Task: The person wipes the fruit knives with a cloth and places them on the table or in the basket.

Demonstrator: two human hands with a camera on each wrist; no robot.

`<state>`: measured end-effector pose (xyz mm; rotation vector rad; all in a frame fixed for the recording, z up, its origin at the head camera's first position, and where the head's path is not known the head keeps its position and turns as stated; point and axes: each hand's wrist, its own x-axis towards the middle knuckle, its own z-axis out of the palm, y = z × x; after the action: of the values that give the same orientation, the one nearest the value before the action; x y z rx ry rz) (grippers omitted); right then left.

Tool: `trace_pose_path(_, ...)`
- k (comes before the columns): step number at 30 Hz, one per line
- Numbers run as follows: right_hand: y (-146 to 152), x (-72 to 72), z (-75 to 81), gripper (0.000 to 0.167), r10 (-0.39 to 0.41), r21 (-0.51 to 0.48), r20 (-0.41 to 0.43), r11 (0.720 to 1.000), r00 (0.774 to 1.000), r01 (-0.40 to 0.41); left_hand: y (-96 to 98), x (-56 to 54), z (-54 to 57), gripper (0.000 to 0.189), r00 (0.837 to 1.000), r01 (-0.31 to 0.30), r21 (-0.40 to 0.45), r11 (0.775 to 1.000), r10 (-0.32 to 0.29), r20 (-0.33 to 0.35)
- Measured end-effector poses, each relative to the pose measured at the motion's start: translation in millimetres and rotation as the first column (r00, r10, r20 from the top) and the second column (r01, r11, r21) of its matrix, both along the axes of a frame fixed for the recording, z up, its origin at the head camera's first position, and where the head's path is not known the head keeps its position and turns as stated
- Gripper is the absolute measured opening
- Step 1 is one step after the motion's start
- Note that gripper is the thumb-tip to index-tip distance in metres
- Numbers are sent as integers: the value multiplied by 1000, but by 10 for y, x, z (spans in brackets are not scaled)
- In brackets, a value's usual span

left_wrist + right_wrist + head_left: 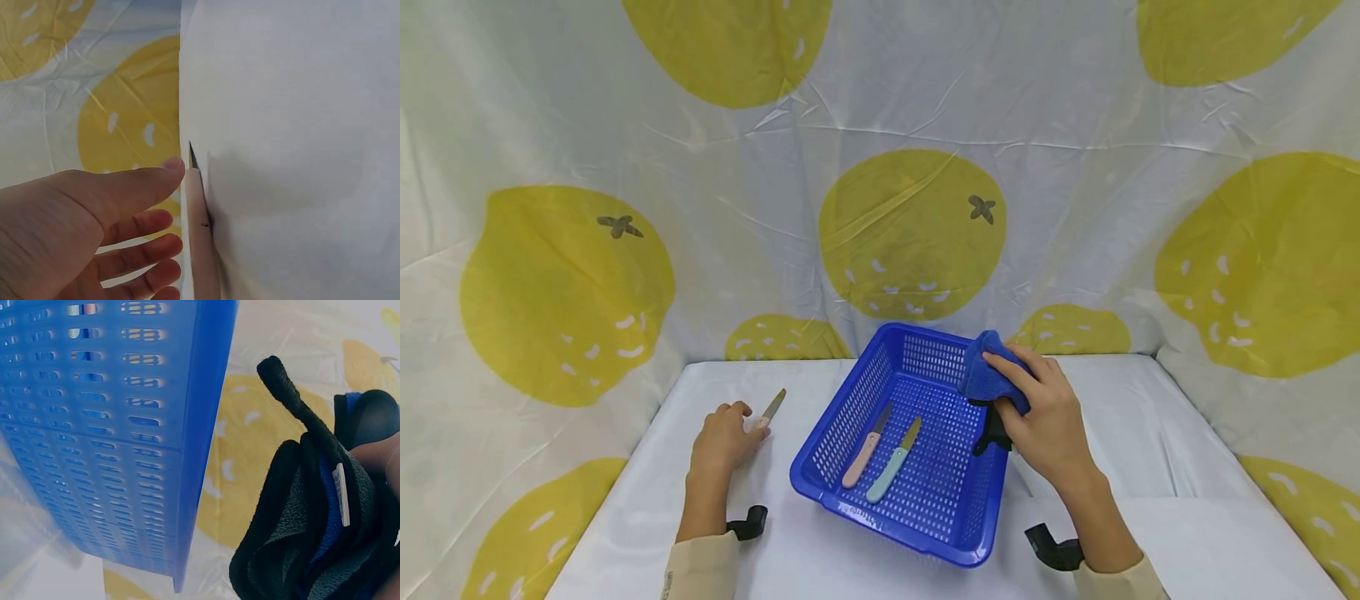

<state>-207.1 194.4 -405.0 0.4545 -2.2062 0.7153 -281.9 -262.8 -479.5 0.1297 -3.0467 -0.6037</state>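
In the head view, my left hand [722, 437] is beside a small knife [772, 408] on the table, left of the basket. The left wrist view shows its pale pink handle [200, 237] by my thumb and loosely bent fingers, with no grip around it. My right hand [1045, 408] grips a folded blue cloth [988, 371] above the basket's right rim. Up close, the cloth [294, 519] has grey inner folds, black edging and a white tag. Inside the blue plastic basket [820, 492] lie a pink-handled knife [867, 454] and a light-blue-handled knife [891, 471].
A white cloth covers the table [1180, 533]. Behind it and at the sides hangs a white curtain [1060, 208] printed with yellow lemons. The perforated basket wall [112, 437] stands close to my right hand.
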Motion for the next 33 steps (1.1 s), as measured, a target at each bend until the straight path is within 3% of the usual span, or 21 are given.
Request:
trace_pose_path(5, -5, -11, -12, 53, 4, 3, 0, 1000, 1000, -4, -11, -36, -109, 44, 999, -14, 9, 1000, 13, 45)
trace_pose_path(11, -14, -15, -19, 54, 9, 3, -2, 1000, 1000, -9, 12, -71, -135, 32, 999, -5, 15, 1000, 5, 34)
trace_pose_path(16, -21, -15, -19, 55, 13, 5, -1, 1000, 1000, -13, 70, -96, -86, 31, 998, 33, 57, 998, -29, -54)
trace_pose_path(19, -12, -15, -24, 54, 10, 12, 3, 1000, 1000, -10, 140, -103, -23, 32, 988, 87, 69, 994, -78, -133)
trace_pose_path(24, -13, -18, -26, 54, 12, 15, 6, 1000, 1000, -12, 341, -57, 162, 36, 959, 154, 56, 986, -136, -248)
trace_pose_path(27, -20, -17, -24, 55, 13, 12, 5, 1000, 1000, -13, 496, 5, 298, 37, 933, 176, 61, 983, -146, -329)
trace_pose_path(33, -50, 2, -13, 56, 20, 17, -6, 1000, 1000, -20, 797, 176, 543, 33, 849, 238, 43, 970, -186, -495)
